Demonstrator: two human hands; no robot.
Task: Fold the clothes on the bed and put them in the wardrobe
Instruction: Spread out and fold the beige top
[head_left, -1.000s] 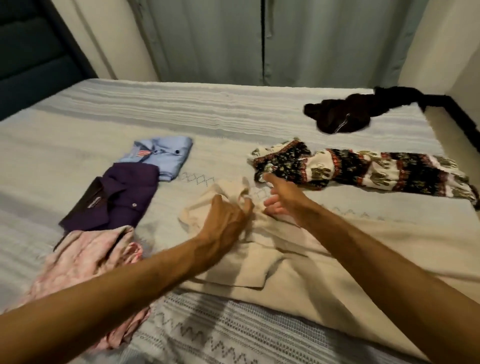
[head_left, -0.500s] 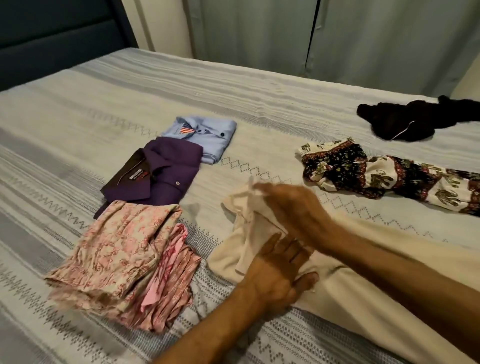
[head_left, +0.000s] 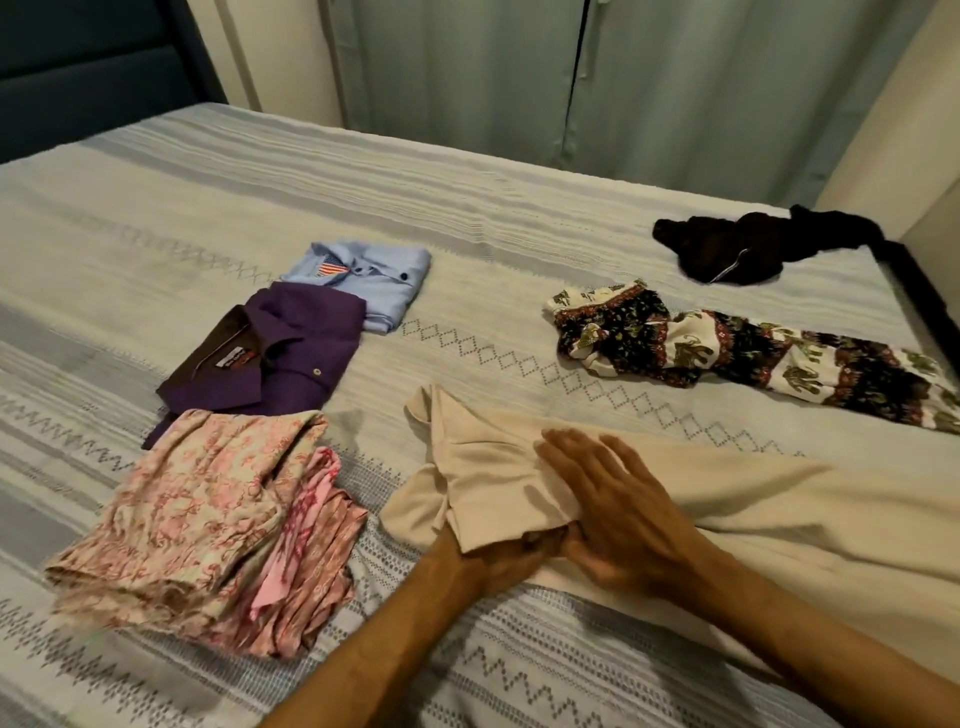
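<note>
A beige garment (head_left: 779, 499) lies spread across the near right of the bed (head_left: 363, 182). My right hand (head_left: 618, 509) lies flat on it with its fingers straight, pressing its left end down. My left hand (head_left: 498, 564) reaches under a loose flap at that same end, and the cloth hides its fingers. To the left stand folded pieces: a pink floral stack (head_left: 208, 519), a purple shirt (head_left: 280, 353) and a light blue shirt (head_left: 374, 275). Unfolded elephant-print trousers (head_left: 727, 353) and a crumpled black garment (head_left: 743, 249) lie at the right.
Pale green wardrobe doors (head_left: 571, 78) stand shut beyond the far side of the bed. A dark headboard (head_left: 88, 62) is at the upper left. The bed's dark frame edge (head_left: 924, 296) runs down the right side.
My view has shifted left and closer. My right hand went from lifting the beige cloth's end to lying flat on it. My left hand slid under the folded flap.
</note>
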